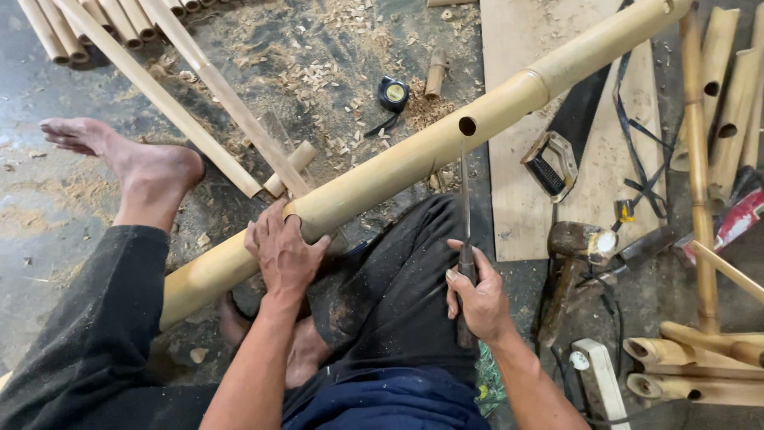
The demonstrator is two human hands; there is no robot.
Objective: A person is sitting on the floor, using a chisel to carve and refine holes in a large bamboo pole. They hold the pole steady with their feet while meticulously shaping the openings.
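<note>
long bamboo pole slanting from 8 to 1 o'clock across the lap, left hand clasped over it at centre, right hand at 5 o'clock clenched on thin file aimed at drilled hole

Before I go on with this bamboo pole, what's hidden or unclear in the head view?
- Bamboo pole: both ends hidden, upper by the frame edge, lower by the knee.
- File: handle covered by the right hand; tip at the hole too thin to judge.
- Pole underside: covered by the left hand.
- Tape measure: markings too small.
</note>
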